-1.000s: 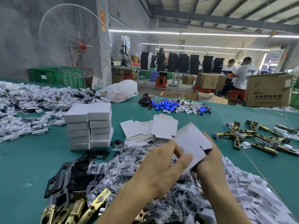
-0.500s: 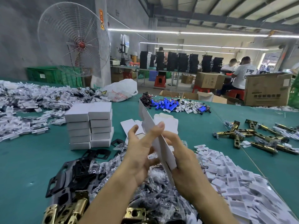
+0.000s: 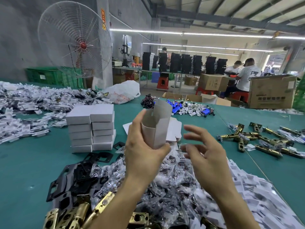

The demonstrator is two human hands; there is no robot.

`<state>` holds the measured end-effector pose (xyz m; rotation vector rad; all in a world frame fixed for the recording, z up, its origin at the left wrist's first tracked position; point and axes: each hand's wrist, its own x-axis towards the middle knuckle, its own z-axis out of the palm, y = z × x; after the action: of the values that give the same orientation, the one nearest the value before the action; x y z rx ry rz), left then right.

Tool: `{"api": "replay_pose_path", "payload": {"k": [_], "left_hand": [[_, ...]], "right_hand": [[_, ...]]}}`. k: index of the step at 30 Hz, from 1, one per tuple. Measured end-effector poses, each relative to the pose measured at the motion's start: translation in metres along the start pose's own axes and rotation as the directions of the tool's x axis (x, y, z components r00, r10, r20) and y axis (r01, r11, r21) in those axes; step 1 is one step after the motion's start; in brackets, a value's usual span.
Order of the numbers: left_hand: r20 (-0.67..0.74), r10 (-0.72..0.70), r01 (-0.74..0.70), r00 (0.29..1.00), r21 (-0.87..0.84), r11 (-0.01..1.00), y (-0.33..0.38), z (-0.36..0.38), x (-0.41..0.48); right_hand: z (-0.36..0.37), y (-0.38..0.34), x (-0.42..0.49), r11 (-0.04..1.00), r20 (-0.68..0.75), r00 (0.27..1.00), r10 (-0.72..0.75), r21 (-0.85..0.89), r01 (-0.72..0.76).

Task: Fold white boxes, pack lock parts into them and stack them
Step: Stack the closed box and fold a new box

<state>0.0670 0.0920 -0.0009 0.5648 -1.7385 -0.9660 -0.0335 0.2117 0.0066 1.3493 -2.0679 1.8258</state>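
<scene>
**One box (image 3: 155, 128) half formed above the bench (image 3: 24, 162)**

The box is gripped low by the left hand (image 3: 142, 151), fingers curled round its upright open tube, over the bagged lock parts (image 3: 165, 187). The right hand (image 3: 206, 156) is held open just beside it, touching nothing. The flaps are best tucked with the tube kept square, not crushed. The stacked boxes (image 3: 91, 128) stand to the left, flat blanks (image 3: 173, 131) just behind; bare bench shows at the near left.

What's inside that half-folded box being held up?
Only bare grey cardboard shows inside the open top of the box. Its lower part is hidden by its own wall and the left hand.
</scene>
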Motion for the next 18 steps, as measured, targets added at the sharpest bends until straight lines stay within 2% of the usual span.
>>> {"api": "replay_pose_path", "payload": {"k": [2, 4, 8, 13, 18], "left_hand": [[0.003, 0.087, -0.087, 0.996, 0.062, 0.994, 0.003, 0.002, -0.004], [-0.022, 0.168, -0.164, 0.986, 0.119, 0.979, 0.004, 0.003, -0.008], [-0.026, 0.154, -0.151, 0.988, 0.101, 0.983, 0.007, 0.005, -0.011], [-0.029, 0.238, -0.230, 0.971, 0.164, 0.959, 0.011, 0.005, -0.014], [-0.015, 0.316, -0.298, 0.949, 0.287, 0.910, 0.009, 0.005, -0.012]], "right_hand": [[0.006, -0.009, -0.002, 0.988, -0.072, 0.989, -0.131, 0.078, 0.137], [0.013, -0.016, -0.006, 0.969, -0.073, 0.969, -0.235, 0.065, 0.240], [0.023, -0.015, -0.010, 0.954, -0.049, 0.953, -0.300, -0.016, 0.299], [0.026, -0.016, -0.011, 0.982, 0.049, 0.987, -0.151, -0.103, 0.155], [0.021, -0.022, -0.012, 0.988, 0.116, 0.985, -0.125, -0.075, 0.134]]}}
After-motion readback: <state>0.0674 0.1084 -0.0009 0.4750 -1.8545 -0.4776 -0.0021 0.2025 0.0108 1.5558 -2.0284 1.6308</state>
